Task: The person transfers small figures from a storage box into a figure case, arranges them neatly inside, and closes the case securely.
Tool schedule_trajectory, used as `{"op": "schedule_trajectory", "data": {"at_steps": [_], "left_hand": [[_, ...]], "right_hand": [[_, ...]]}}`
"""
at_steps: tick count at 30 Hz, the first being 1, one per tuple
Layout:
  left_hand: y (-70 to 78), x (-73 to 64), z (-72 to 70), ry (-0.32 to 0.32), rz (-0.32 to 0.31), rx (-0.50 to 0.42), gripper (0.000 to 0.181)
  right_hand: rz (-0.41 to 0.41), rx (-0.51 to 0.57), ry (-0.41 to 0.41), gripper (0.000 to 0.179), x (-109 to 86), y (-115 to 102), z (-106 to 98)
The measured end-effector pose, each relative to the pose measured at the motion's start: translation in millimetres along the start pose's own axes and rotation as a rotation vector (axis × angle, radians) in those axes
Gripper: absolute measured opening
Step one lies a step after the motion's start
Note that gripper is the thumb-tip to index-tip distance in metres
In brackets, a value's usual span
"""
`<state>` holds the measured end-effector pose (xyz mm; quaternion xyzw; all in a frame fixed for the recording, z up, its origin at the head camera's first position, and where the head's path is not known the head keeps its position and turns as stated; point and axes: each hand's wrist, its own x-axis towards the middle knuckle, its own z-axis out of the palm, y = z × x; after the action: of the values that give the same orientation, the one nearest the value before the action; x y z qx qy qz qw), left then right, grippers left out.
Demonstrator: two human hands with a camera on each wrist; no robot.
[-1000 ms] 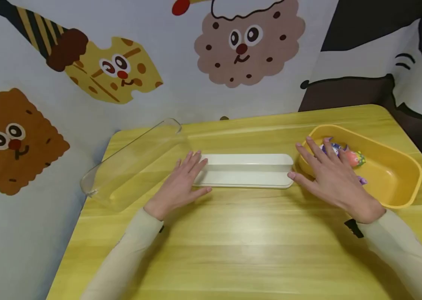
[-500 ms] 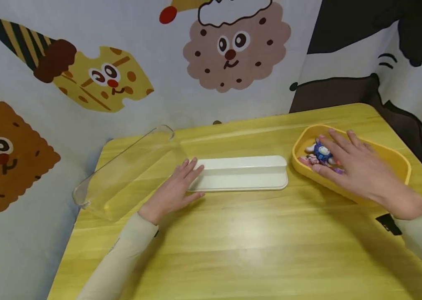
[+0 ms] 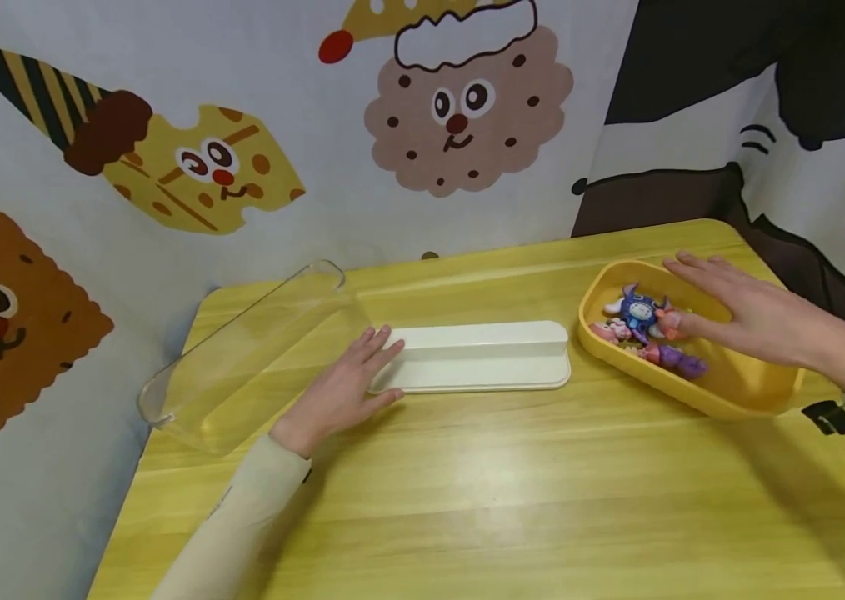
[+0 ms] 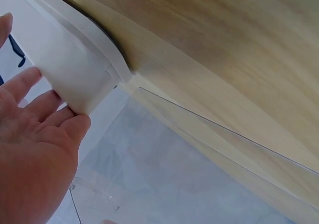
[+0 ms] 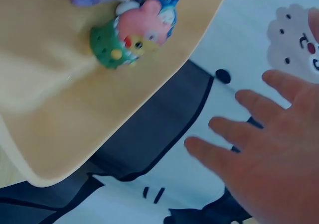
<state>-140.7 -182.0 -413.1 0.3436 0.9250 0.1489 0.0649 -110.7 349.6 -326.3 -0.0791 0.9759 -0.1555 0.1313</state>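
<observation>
A long white tray [image 3: 478, 358] lies on the yellow wooden table [image 3: 482, 492]. My left hand [image 3: 340, 387] rests flat with straight fingers against the tray's left end [image 4: 82, 87], holding nothing. A yellow oval bowl [image 3: 730, 392] at the right holds several small toy figures: a blue one [image 3: 636, 310], a pink one [image 3: 612, 332] and a purple one [image 3: 673, 358]. My right hand [image 3: 737, 312] hovers over the bowl with fingers spread and nothing in it. In the right wrist view a pink and green figure [image 5: 132, 40] lies in the bowl [image 5: 75, 109].
A clear plastic cover [image 3: 250, 354] lies tilted at the table's left back corner, beside my left hand. A cloth backdrop with cartoon biscuit faces [image 3: 460, 108] hangs close behind the table. Bare tabletop stretches across the front.
My right hand has moved from the tray's right end to above the yellow bowl, and now farther back over it. The left hand stays at the tray's left end.
</observation>
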Motion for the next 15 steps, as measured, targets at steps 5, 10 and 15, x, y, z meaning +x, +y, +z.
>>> {"op": "schedule_trajectory", "data": {"at_steps": [5, 10, 15], "left_hand": [[2.2, -0.5, 2.3, -0.001, 0.000, -0.007, 0.073], [2.6, -0.3, 2.9, 0.002, -0.005, 0.000, 0.074], [1.6, -0.4, 2.4, 0.007, -0.010, -0.002, 0.073]], "right_hand": [[-0.005, 0.037, -0.040, 0.087, 6.8, 14, -2], [-0.013, 0.037, -0.053, 0.082, 12.6, 24, -1], [-0.024, 0.050, -0.057, 0.082, 15.1, 30, 4]]}}
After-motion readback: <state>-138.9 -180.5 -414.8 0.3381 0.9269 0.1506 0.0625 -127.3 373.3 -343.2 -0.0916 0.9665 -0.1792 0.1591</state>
